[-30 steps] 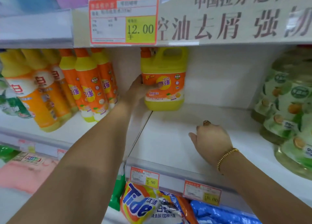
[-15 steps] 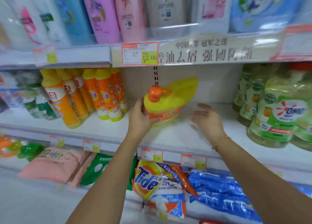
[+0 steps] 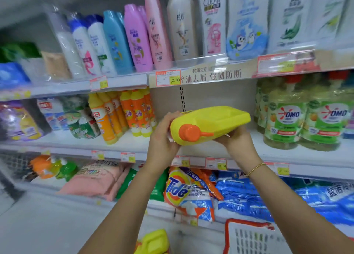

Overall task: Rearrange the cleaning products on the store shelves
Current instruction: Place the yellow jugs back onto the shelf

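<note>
Both hands hold a yellow jug (image 3: 214, 123) in the air in front of the middle shelf (image 3: 132, 144), over the bare stretch near that shelf's front edge. The jug lies tipped on its side, with its orange cap (image 3: 189, 133) turned towards the camera and its base pointing at the shelf's back wall. The left hand (image 3: 162, 138) grips the cap end from the left, fingers curled over the jug's upper shoulder. The right hand (image 3: 237, 140) holds the jug from below and to the right of the cap; its fingertips are hidden behind the body, and a gold bracelet (image 3: 255, 168) sits on that wrist. On the left part of the middle shelf a group of orange-and-yellow bottles (image 3: 138, 113) stands upright, well apart from the jug. At the right end stand green OMO bottles (image 3: 302, 119). Shampoo bottles (image 3: 138, 39) line the upper shelf, and a price tag reading 12.00 (image 3: 168, 78) is fixed to its front edge above the jug. On the lower shelf a Tide bag (image 3: 183, 190) lies just below the hands, with blue bags (image 3: 249, 196) to its right and pink packs (image 3: 95, 182) to its left. At the bottom edge of the view are a second yellow jug (image 3: 153, 242) and a red-rimmed basket (image 3: 252, 236).
</note>
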The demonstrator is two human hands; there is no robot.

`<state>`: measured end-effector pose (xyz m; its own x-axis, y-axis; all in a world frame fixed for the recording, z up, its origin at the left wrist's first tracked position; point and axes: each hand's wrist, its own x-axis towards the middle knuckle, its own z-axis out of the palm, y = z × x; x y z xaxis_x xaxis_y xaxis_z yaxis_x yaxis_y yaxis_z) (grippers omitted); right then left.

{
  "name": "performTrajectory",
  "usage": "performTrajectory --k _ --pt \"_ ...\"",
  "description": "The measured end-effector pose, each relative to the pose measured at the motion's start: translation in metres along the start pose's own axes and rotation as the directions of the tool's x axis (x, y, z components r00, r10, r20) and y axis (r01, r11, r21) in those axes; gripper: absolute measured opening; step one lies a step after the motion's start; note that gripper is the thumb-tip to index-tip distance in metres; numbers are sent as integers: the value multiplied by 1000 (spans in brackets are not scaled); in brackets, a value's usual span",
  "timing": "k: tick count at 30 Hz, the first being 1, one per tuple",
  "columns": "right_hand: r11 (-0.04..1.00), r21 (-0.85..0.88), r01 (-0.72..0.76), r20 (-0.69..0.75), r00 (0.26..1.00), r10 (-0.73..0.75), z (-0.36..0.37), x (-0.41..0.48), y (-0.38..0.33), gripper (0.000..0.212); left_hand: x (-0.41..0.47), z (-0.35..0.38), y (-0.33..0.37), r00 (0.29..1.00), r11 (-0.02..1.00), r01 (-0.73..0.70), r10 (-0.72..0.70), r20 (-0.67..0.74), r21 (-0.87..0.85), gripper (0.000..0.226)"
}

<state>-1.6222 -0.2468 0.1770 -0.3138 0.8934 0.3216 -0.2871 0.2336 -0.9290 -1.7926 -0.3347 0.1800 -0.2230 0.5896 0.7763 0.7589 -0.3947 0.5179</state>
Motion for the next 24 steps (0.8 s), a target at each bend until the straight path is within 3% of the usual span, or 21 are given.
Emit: performTrajectory --k 3,9,11,12,14,16,18,19,21,24 --pt "988 -55 142 47 989 -140 -11 -5 -21 56 3 -9 28 1000 998 7 -8 -20 -58 60" --pt "935 -103 340 200 928 -315 -18 -24 -62 72 -2 -18 64 947 858 291 -321 1 -424 69" --pt "898 -218 383 202 918 -342 -17 -31 -64 75 -3 -19 68 916 797 359 -400 21 -485 72" --pt "831 -350 432 215 901 -377 -17 -35 -62 77 -4 -19 69 904 772 380 -426 30 -510 72" --pt "571 -598 562 327 822 -467 -15 -47 -51 82 -4 -17 68 877 718 411 -481 26 -562 71" --pt "254 -649 717 543 671 -504 -12 -60 -25 90 -4 -16 68 837 654 434 -547 9 -620 73" --pt "-11 -646 763 672 561 -483 -10 -70 5 95 -5 -15 67 802 585 443 -597 8 -680 69" --pt "-68 -657 750 671 542 -506 -10 -72 16 94 -5 -15 68 788 546 447 -615 24 -708 69" --pt "-68 -683 727 604 511 -612 -9 -66 22 83 -5 -18 70 767 476 462 -638 68 -749 74" --pt "-88 -679 729 559 436 -706 -6 -56 14 48 -6 -28 71 776 482 497 -619 121 -722 71"
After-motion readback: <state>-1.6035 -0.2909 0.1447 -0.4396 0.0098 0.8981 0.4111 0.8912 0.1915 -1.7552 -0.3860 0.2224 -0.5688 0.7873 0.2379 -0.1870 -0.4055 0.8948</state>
